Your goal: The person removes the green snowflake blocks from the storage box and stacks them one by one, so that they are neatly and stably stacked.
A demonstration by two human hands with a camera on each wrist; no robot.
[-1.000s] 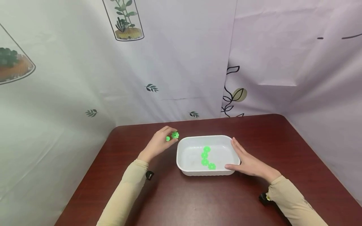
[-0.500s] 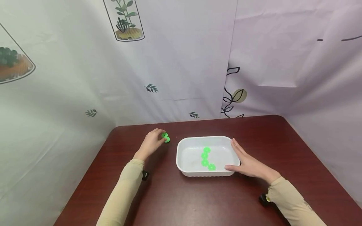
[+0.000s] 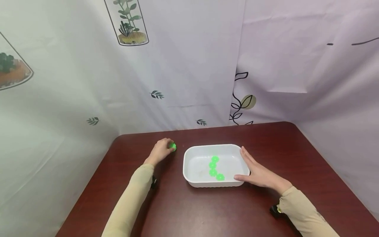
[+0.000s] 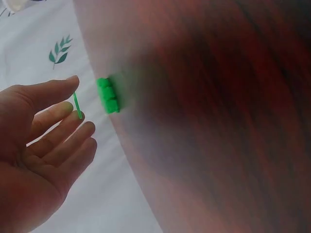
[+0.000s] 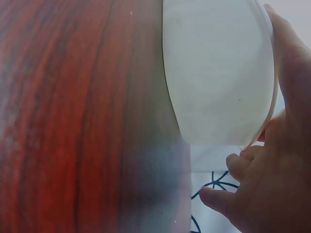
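Observation:
In the left wrist view my left hand (image 4: 46,126) pinches a thin green notched disc (image 4: 77,106), seen edge-on, between thumb and fingers. Just beyond the fingertips, a lumpy green piece (image 4: 108,95) lies on the table. From the head view, the left hand (image 3: 161,150) is at the back left, with green (image 3: 174,146) showing at its fingertips. My right hand (image 3: 260,172) rests at the right end of a white rectangular dish (image 3: 201,184), fingers spread and fairly straight, thumb over the rim. Inside the dish lie several flower-shaped green discs (image 3: 213,172) in a curved row.
The dish stands on a dark red-brown wooden table (image 3: 189,210). Behind it hangs a pale cloth (image 3: 183,65) printed with plants. A black strap device (image 3: 276,211) is on the right wrist.
My left hand has moved left, away from the dish's corner, to the green piece on the table, still pinching the disc. The right hand stays at the dish.

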